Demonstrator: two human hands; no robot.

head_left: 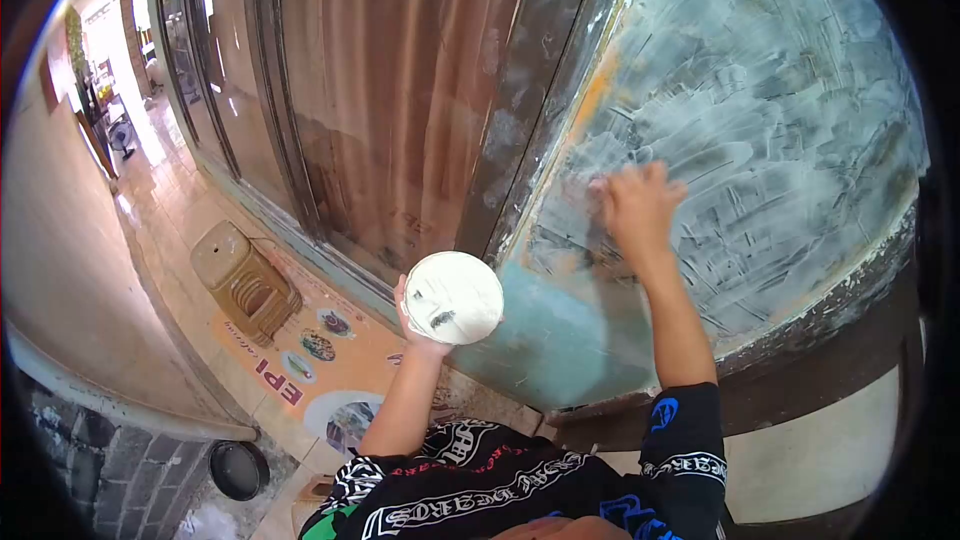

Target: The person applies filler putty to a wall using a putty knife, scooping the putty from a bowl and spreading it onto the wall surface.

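While the left hand [425, 325] grips a round white putty-smeared dish [453, 297], the right hand [637, 205] presses flat on the streaked wall [780, 120].

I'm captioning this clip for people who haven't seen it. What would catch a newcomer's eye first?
Most striking is the wall on the right, smeared with pale, streaky putty, with the right hand pressed against it. Next, at centre, the left hand holds up a round white container streaked inside with the same paste. A stack of plastic stools stands on the tiled floor at left.
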